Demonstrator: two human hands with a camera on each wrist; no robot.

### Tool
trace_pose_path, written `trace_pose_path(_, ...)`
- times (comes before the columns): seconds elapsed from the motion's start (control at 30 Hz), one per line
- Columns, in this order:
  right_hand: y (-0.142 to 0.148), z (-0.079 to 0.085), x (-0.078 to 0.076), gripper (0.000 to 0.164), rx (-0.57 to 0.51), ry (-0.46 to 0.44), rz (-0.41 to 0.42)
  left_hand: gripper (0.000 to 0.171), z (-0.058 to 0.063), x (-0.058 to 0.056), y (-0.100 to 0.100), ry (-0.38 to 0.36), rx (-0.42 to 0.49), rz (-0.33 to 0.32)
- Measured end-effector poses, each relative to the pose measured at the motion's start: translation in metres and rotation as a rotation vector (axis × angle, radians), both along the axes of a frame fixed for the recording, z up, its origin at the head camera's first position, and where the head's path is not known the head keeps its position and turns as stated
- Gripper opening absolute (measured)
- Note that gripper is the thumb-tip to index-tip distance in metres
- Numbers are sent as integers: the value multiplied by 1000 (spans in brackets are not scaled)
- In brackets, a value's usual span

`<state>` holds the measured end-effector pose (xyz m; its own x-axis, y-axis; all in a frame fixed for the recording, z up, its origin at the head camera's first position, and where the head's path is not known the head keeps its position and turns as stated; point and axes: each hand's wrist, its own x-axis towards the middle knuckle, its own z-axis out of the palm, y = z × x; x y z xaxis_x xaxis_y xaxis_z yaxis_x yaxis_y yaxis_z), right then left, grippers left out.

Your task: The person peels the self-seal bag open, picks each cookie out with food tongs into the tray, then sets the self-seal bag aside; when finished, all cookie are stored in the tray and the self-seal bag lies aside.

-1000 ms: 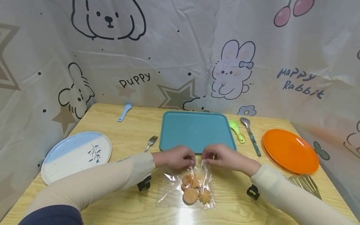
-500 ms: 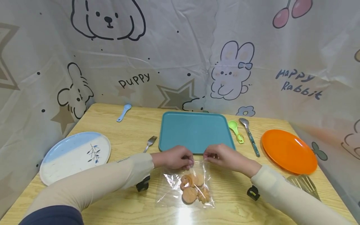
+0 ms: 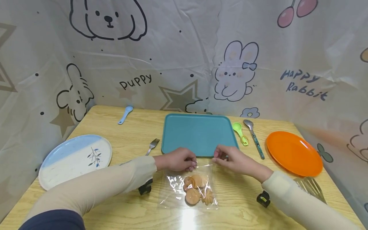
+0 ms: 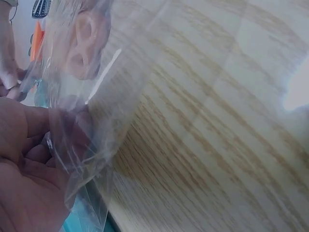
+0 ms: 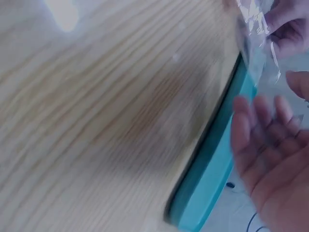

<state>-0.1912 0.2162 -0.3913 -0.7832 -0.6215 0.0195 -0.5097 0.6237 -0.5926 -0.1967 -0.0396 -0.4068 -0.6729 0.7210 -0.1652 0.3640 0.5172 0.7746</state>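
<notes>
From the head view, we have the clear bag [image 3: 176,195] on the near side of the teal tray [image 3: 198,134], lying on the table [image 3: 126,207] with several biscuits [image 3: 192,196] inside. The left hand [image 3: 179,159], by the tray's near edge, pinches the bag's top edge! The right hand [image 3: 234,159] sits by the tray's near right corner, fingers loosely bent, thumb close to the bag's top right corner. We judge this a light load: thin, limp film, slick by its glare, with dry, brittle-looking biscuits gathered towards the right half.

Over to the left wrist, and we see the film crease around the left hand's fingertips, the tray showing just beyond. A pretzel-shaped biscuit [image 4: 87,46] shows through the plastic. Film this soft should fold rather than stand, so we'd favour a pinch on the top edge, well clear of the biscuits; squeezing lower down could crack them.

And on the right wrist, the right hand is loosely spread beside the tray's rim, palm showing, nothing in its grasp! The bag hangs just apart from those fingers. For that side, we'd pick the free top corner, pinched firmly, because slippery film may slide.
</notes>
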Motion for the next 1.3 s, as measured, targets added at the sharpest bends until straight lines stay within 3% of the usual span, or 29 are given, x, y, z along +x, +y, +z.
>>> trace_pose_path(0.13, -11, 1, 6, 43, 54, -88, -143, 17, 0, -1, 0, -3, -3, 6)
trace_pose_path(0.27, -22, 2, 15, 56, 113, -200, -174, 16, 0, -2, 1, -1, -9, 10)
trace_pose_path(0.57, -23, 6, 18, 36, 126, -233, -76, 17, 0, -3, 2, 12, 2, 15)
trace_pose_path(0.7, -12, 9, 15, 36, 106, -333, -28, 17, -1, -3, 0, 23, 11, 7)
trace_pose_path(0.87, 2, 11, 15, 32, 56, -470, -25, 17, -4, -2, -2, 48, 14, -6)
trace_pose_path(1.0, 4, 10, 16, 40, 35, -514, -56, 18, -5, -1, -2, 36, 24, -4)
trace_pose_path(1.13, 1, 9, 22, 50, 38, -547, -144, 18, -5, -1, -1, 25, 18, 4)
trace_pose_path(1.3, -3, 7, 36, 45, 59, -627, -187, 18, -5, -1, 1, 10, 10, 13)
